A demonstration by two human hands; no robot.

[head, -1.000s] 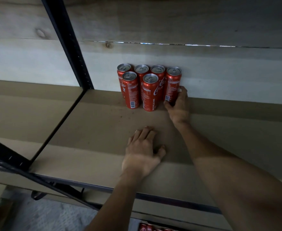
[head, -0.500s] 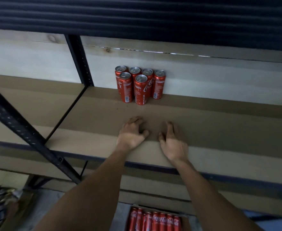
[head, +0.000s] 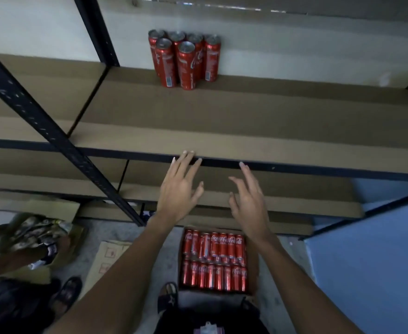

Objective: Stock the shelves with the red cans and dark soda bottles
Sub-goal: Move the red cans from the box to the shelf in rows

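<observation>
Head view, storage rack against a pale wall (head: 294, 44). Brown shelf board (head: 258, 112) edged in front by a black rail, crossed at the left by a slanting black upright (head: 53, 138); lower boards (head: 294, 186) stepped beneath it.

Six red cans (head: 184, 60) upright in a tight cluster at the back of the shelf board, hard by the wall: four behind, two in front.

Left hand (head: 178, 189) and right hand (head: 248, 201) raised side by side in front of the rail, fingers spread and nearly straight, holding nothing; left fingertips overlapping the rail in this view, actual contact impossible to tell.

Below, on the grey floor (head: 118, 231), an open cardboard box (head: 210, 295) between the forearms, filled with boxed cans (head: 213, 259) lying in two rows. Flattened cardboard (head: 106, 256) just left of it; a sandalled foot (head: 168, 296) at its near corner. Blue panel (head: 366, 261) filling the lower right.
</observation>
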